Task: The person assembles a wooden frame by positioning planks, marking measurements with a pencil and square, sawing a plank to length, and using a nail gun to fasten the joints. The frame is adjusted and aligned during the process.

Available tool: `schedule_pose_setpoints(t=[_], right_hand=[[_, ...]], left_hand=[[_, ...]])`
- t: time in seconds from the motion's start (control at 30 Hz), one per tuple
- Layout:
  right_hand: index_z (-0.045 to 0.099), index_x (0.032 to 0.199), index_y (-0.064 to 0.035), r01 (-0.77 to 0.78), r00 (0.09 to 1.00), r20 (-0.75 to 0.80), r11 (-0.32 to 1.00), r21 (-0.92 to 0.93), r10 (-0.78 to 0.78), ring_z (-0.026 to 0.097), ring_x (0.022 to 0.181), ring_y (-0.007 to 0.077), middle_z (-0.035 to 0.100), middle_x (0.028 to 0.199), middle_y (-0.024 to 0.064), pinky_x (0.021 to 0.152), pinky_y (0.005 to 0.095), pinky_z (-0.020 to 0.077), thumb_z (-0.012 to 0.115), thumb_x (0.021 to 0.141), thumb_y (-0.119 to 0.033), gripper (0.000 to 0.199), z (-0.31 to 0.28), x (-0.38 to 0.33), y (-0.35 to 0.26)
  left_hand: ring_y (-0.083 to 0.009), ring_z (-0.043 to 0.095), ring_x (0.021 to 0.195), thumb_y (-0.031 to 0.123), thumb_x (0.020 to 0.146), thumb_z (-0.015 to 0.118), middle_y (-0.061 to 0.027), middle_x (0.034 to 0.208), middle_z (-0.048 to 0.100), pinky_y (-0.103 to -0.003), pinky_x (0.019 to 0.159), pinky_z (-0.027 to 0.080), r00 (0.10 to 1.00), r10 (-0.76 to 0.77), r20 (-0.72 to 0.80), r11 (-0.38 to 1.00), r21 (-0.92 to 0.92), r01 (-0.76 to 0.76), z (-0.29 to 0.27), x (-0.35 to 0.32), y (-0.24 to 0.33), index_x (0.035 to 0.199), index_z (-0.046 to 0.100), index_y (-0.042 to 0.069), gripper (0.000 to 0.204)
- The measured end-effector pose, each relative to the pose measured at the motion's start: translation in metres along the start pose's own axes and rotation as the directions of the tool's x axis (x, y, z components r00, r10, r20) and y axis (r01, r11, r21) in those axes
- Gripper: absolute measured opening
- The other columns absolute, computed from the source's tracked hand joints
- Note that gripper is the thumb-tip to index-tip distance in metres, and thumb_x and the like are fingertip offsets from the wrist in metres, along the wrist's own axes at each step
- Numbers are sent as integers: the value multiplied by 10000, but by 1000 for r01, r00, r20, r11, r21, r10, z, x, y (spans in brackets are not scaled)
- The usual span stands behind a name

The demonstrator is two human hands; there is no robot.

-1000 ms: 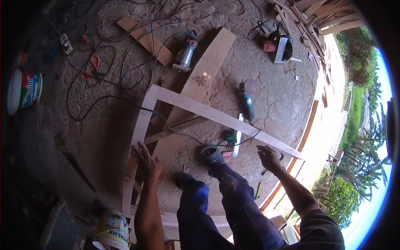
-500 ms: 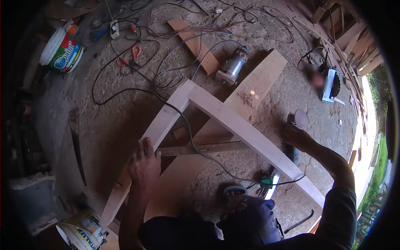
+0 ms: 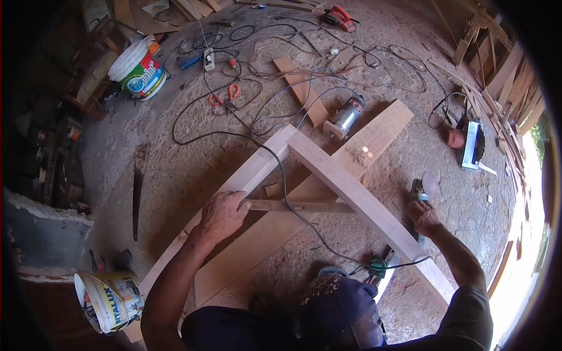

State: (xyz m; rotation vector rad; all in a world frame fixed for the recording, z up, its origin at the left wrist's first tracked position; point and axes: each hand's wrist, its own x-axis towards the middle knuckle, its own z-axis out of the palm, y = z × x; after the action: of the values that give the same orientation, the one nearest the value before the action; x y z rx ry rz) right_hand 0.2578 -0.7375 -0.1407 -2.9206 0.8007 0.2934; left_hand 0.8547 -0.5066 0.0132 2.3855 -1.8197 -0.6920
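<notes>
An A-shaped frame of pale wood (image 3: 257, 167) lies before me, its two long legs meeting at the far end and a crossbar (image 3: 310, 206) between them. On the left leg, my left hand (image 3: 225, 215) is closed over the beam near the crossbar, fingers curled. My right hand (image 3: 424, 216), to the right of the frame, is wrapped around the body of an angle grinder with a round sanding disc (image 3: 429, 183) facing up. A dark power cord (image 3: 286, 199) runs across the left leg and crossbar, then over the right leg.
Under the frame lies a wide plank (image 3: 383, 126) with sawdust. Beyond it are a router (image 3: 346, 119), tangled cords and orange-handled cutters (image 3: 224, 96). A circular saw (image 3: 472, 145) lies right, a handsaw (image 3: 137, 193) left. Buckets (image 3: 139, 73) stand left; a green tool (image 3: 378, 266) lies near.
The view has shifted, so the scene sits farther right. My left hand has moved up the leg, its fingers now curled. My right hand has come down nearer the frame with the grinder.
</notes>
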Motion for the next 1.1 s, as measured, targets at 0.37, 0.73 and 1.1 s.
schedule_pose_setpoints(t=[0.37,0.73,1.1], right_hand=[[310,1506,18,-630,580,-269,632,450,769,557,1258,427,532,1360,276,1052,473,478,875,646,-249,1064,113,2,9],[486,1287,-57,-95,678,-319,510,855,662,554,828,218,571,1019,59,755,347,512,768,581,-59,760,-14,32,32],[515,1328,9,692,713,-375,-509,512,592,658,1055,295,636,1133,162,946,463,576,723,760,-190,637,-251,175,-175]], left_hand=[[-457,701,1011,476,979,592,-281,1055,718,-519,882,556,963,-237,-129,887,-433,160,166,106,51,1146,635,-6,512],[-265,692,628,167,977,549,-157,784,675,-432,575,535,886,-297,-357,937,-286,199,18,3,-57,1091,577,51,165],[-261,653,791,230,1002,612,-193,1087,669,-391,658,535,274,-881,-386,469,-786,402,-12,-168,-238,1448,476,139,476]])
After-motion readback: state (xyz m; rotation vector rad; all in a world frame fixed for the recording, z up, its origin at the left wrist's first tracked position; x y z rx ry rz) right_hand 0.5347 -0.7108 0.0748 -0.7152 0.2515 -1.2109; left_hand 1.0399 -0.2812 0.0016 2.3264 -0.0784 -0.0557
